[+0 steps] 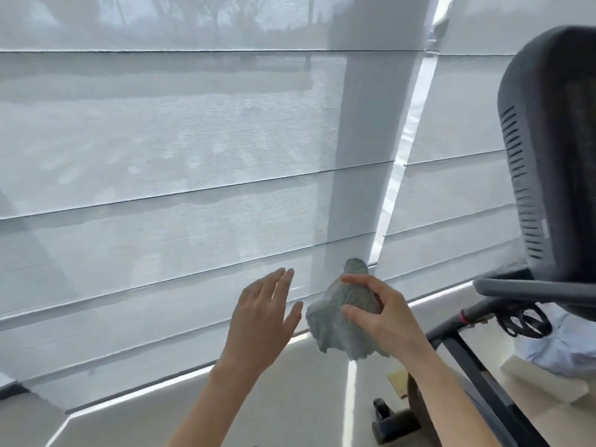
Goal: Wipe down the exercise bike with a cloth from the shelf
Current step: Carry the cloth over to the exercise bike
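Risk: the cloth is held in a light pinch only. Most of it hangs free below the right hand, so it could slip or snag on the reach. It is bunched between that hand's thumb and fingertips. The left hand, fingers straight and holding nothing, is just beside the cloth. The exercise bike stands apart, to the right of the fingers, and is not yet touched.

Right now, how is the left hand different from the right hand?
The right hand has curled fingers pinching the blue-green cloth; the left hand holds nothing. The left hand's fingers are straight and a little spread, while the right hand's fingers bend around the cloth. The left hand sits to the left of the cloth, the right hand on its right side. Both hands are bare and raised in front of the window blind.
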Demonstrator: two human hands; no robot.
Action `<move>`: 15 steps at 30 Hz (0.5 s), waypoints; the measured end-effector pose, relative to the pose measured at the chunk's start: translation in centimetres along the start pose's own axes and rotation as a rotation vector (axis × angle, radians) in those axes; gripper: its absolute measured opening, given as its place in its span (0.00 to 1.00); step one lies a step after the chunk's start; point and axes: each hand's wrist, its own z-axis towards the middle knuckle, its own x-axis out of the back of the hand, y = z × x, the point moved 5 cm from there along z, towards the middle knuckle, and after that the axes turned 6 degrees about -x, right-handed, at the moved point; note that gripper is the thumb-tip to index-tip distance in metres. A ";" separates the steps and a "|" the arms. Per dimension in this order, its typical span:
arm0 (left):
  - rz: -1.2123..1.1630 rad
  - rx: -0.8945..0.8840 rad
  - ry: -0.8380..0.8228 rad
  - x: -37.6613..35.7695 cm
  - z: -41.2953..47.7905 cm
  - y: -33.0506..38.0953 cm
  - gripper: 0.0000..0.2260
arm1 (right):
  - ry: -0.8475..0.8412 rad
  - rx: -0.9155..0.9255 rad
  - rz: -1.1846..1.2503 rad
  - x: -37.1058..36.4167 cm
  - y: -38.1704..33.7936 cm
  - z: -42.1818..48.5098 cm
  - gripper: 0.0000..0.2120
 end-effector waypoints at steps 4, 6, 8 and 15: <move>-0.110 -0.205 -0.014 -4.1 8.6 -2.0 0.23 | 0.225 -0.019 0.006 2.0 -0.8 5.4 0.19; -0.172 -0.310 0.009 -5.4 13.0 -2.3 0.23 | 0.336 -0.023 0.031 3.2 -1.4 7.3 0.19; -0.235 -0.435 0.039 -6.4 17.1 -1.8 0.22 | 0.446 -0.007 0.044 4.6 -2.4 8.6 0.19; -0.453 -0.813 0.193 -8.7 27.8 4.6 0.21 | 0.832 0.012 -0.052 10.2 -6.5 8.0 0.19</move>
